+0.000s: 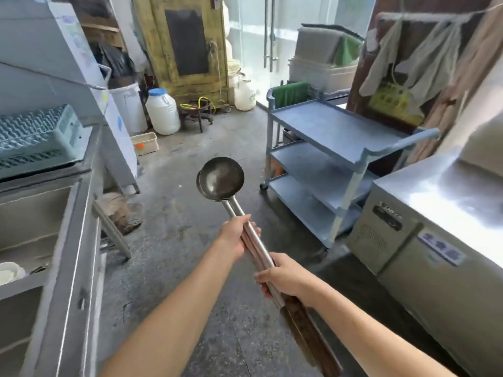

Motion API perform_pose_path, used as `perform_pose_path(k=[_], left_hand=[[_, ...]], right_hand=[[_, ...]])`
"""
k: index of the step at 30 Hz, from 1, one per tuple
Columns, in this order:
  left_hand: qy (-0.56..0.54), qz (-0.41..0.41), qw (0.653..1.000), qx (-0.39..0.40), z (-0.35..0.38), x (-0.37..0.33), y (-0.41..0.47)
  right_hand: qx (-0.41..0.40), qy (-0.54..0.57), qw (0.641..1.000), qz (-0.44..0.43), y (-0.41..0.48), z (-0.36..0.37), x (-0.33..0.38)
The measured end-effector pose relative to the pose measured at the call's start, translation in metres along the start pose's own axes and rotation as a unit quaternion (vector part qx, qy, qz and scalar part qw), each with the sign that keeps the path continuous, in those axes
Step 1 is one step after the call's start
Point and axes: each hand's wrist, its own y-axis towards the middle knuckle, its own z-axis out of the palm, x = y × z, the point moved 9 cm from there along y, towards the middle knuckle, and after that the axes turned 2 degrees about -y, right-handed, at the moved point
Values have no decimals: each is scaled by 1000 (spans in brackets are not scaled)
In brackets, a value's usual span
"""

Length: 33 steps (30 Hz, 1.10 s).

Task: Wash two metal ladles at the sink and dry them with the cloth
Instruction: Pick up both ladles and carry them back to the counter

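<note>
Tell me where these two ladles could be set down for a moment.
Both hands, left hand and right hand, grip the stacked ladles. Bare room: the top shelf of the blue cart, bordered by its rails and a green cloth; and the steel counter at right. Crowded: the left side, with the dish rack above the sink.

Bright daylight from the glass door point(254, 31), glare on the steel counter point(446, 191), soft blur, edges warped by wide-angle.

Two long-handled metal ladles point(221, 178) lie nested together, dark bowls facing up, handles parallel with brown wooden ends.
</note>
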Motion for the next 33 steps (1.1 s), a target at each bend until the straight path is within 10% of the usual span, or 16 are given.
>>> perform_pose_path(k=[14, 33], left_hand=[[158, -107, 959, 211, 352, 219, -72], [352, -215, 795, 444, 622, 445, -191]], right_hand=[[-251, 135, 955, 83, -188, -251, -182], [-505, 236, 812, 172, -358, -411, -322]])
